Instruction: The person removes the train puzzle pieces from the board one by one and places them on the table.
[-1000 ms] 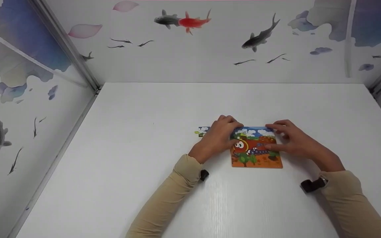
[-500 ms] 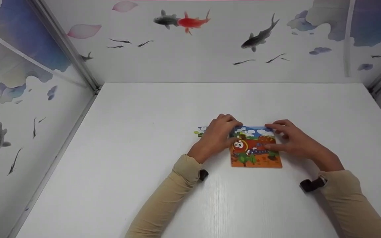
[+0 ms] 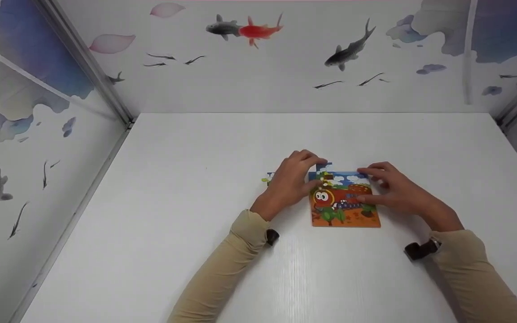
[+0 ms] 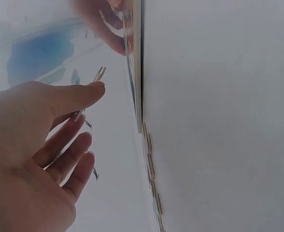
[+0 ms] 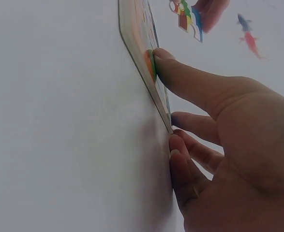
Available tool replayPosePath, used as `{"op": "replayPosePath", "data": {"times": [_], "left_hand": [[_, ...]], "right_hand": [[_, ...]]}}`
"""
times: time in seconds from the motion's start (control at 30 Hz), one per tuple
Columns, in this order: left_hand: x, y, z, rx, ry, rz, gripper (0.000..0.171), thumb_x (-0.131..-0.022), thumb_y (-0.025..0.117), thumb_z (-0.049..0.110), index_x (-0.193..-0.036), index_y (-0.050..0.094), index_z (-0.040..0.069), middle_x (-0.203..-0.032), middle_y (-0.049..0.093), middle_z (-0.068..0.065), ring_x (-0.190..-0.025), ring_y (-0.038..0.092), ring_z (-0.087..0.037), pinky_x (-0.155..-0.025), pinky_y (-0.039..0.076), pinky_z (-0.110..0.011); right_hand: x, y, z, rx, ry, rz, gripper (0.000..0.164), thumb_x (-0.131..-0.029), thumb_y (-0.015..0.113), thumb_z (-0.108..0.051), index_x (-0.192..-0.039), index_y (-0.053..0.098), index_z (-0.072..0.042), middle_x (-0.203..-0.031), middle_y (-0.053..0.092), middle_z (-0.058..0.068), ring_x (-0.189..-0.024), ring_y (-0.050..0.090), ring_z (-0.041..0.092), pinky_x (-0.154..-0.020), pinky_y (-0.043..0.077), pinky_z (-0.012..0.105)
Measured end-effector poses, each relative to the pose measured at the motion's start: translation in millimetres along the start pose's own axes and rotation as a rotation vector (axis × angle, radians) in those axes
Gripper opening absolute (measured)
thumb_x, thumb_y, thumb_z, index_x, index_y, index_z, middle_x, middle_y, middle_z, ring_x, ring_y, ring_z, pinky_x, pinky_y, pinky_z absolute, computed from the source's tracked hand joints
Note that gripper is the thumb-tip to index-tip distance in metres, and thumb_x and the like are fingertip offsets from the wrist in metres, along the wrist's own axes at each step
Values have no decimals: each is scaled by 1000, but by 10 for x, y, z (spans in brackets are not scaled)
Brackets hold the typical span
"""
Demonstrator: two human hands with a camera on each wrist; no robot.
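In the head view my left hand (image 3: 287, 181) pinches a jigsaw piece (image 3: 324, 172) with blue, white and green print. The left wrist view shows its thin edge between thumb and fingertips, raised off the table; the right wrist view shows this piece (image 5: 187, 19) above the puzzle board. That puzzle board (image 3: 348, 218), printed with a red cartoon train on orange ground, lies flat on the table. My right hand (image 3: 397, 193) holds its right side, the thumb on the printed face and the fingers at the far corner and edge.
More jigsaw pieces (image 3: 265, 180) lie left of the board, mostly hidden behind my left hand; the left wrist view shows them edge-on as a row of pieces (image 4: 154, 183). A white wall (image 3: 258, 85) with painted fish borders the white table (image 3: 195, 202).
My left hand has risen slightly off the board, lifting the pinched jigsaw piece up and away from the board's upper left. The right hand stays at the board's right side.
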State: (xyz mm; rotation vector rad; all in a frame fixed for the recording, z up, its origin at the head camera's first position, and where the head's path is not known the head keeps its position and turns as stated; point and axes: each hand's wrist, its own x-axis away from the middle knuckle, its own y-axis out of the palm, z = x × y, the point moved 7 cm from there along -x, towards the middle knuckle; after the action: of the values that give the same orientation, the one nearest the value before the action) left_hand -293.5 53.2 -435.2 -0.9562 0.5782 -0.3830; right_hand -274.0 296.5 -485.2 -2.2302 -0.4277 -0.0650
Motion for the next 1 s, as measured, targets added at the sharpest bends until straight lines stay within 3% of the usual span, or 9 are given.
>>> {"op": "replayPosePath", "data": {"times": [0.5,1.0], "left_hand": [[71,-225,-212,127,-63,91,38,-99,82,21,-136,73,18,-136,68,-1,-131,63,-17,-118,50,-31],[369,-469,-606,174,-90,93,41,-98,82,14,-138,71,15,-141,69,-4,-132,63,-23,-114,54,-37]], "right_hand": [[8,-2,21,-7,-1,-2,85,-94,83,-51,-164,48,-16,-166,31,23,-149,37,47,-121,40,68],[7,6,1,5,-6,-3,84,-95,82,-50,-164,47,-16,-166,32,23,-149,39,47,-122,40,69]]}}
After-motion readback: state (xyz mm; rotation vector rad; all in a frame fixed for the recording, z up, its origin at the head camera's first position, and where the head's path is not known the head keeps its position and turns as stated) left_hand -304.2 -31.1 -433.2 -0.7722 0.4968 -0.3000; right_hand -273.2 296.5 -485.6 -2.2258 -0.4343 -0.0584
